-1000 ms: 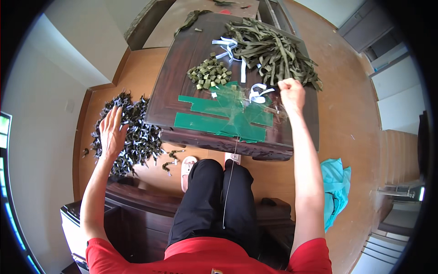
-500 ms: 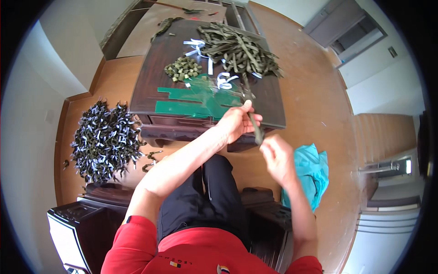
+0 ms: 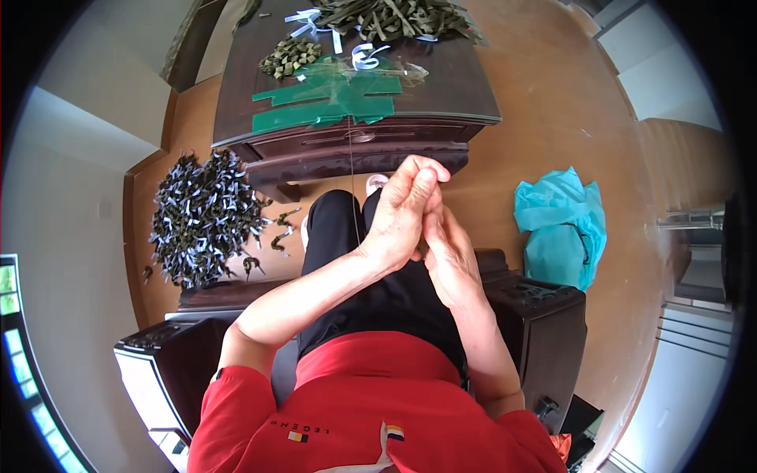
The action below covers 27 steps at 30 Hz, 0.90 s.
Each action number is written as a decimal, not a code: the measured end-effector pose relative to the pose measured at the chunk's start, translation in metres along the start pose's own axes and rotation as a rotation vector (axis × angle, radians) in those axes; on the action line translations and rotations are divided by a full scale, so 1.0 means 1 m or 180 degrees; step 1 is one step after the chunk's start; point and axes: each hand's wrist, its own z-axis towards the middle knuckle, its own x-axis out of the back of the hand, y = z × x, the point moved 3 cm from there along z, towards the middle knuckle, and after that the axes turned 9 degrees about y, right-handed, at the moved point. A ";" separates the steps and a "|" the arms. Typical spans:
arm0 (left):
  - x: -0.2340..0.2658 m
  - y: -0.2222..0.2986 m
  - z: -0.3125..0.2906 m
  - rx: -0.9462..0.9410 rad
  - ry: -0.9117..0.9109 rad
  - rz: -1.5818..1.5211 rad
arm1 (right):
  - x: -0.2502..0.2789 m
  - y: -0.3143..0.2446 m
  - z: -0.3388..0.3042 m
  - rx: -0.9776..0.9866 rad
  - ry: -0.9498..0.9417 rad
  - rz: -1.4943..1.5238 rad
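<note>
Above my lap, my left hand (image 3: 404, 209) and my right hand (image 3: 451, 256) are pressed together. The left fingers are curled, with the thumb against them. My right fingers are closed too, touching the heel of the left palm. Whatever lies between them is hidden; just a dark bit shows below the left palm. A thin thread (image 3: 352, 169) runs from the table edge down toward my left wrist. Ahead, the dark wooden table (image 3: 441, 94) bears a pile of olive fabric strips (image 3: 394, 20), small folded olive pieces (image 3: 290, 59) and white ribbon (image 3: 367, 57).
Green sheets (image 3: 323, 110) lie along the table's near side, with clear film over them. On the floor at left is a heap of olive pieces with white ribbons (image 3: 205, 221). A turquoise cloth bundle (image 3: 560, 229) lies at right. Dark chair arms (image 3: 544, 315) flank me.
My hands have come together and drawn back from the table toward my lap. The olive strip seen stretched between them is now hidden. The table sits higher in view.
</note>
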 end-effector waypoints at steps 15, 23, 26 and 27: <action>0.033 0.048 -0.056 -0.4313 -0.1120 0.5047 | 0.005 -0.002 -0.011 -0.0762 -0.0290 0.0484; 0.051 0.072 -0.056 -0.4903 -0.1267 0.5115 | -0.013 0.006 -0.001 -0.1192 -0.0486 0.1015; 0.062 0.077 -0.047 -0.5103 -0.1194 0.5180 | -0.026 0.008 0.014 -0.1237 -0.0657 0.0963; 0.065 0.079 -0.045 -0.5171 -0.1171 0.5198 | -0.029 0.009 0.018 -0.1250 -0.0711 0.0946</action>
